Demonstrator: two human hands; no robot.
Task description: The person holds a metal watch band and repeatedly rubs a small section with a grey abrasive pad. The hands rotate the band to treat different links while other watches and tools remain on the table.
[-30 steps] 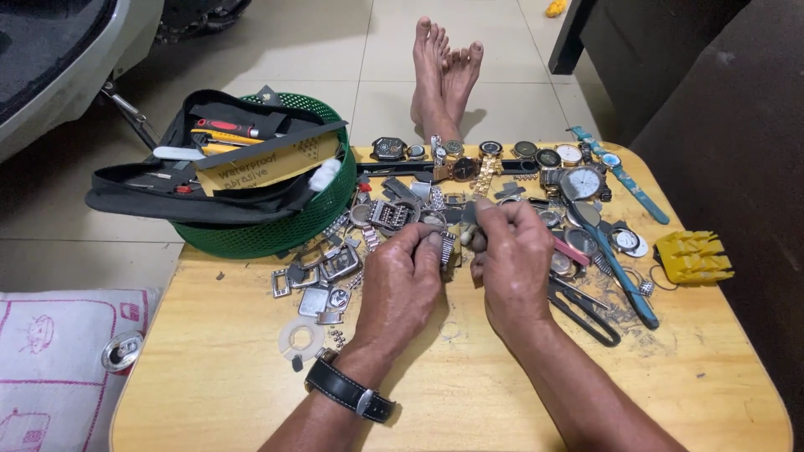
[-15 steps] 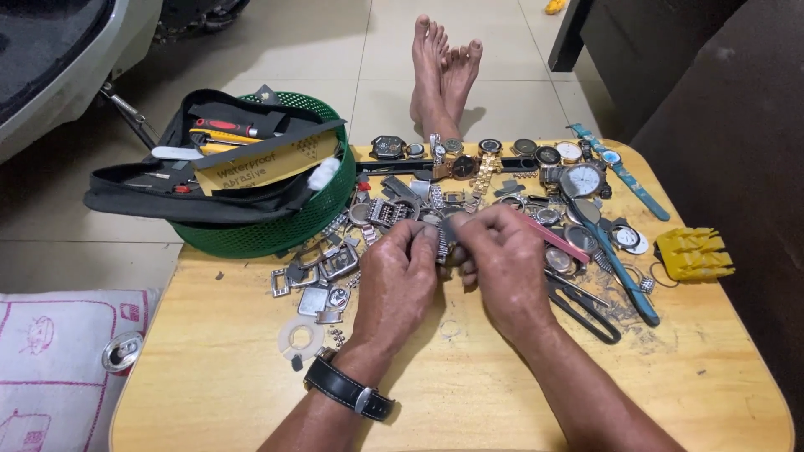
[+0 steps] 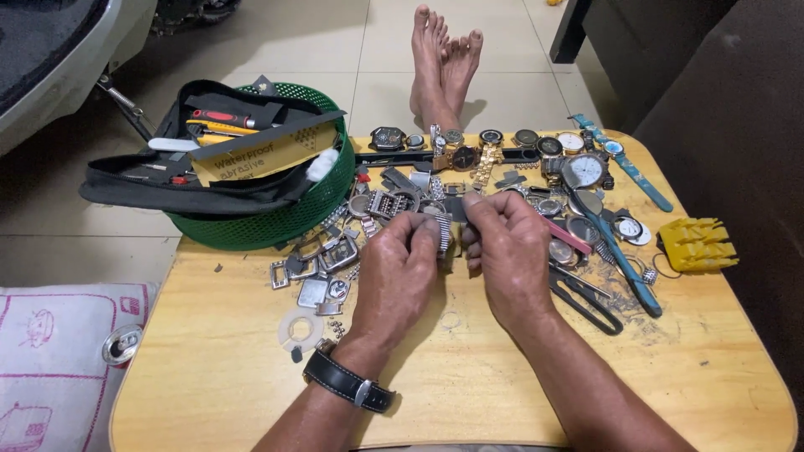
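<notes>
We are working over a wooden worktop that is filling most of the frame. At upper left a green basket is sitting on it, carrying a black tool pouch. Along the upper edge a row of watches is lying, with loose cases and buckles spreading toward the centre. A yellow holder is resting at the right edge. In the middle, our left hand, with a black-strapped wristwatch on its wrist, and our right hand are closing together, fingertips pinching a short metal watch band between them. We are holding the band just above the worktop, at the centre of the frame.
</notes>
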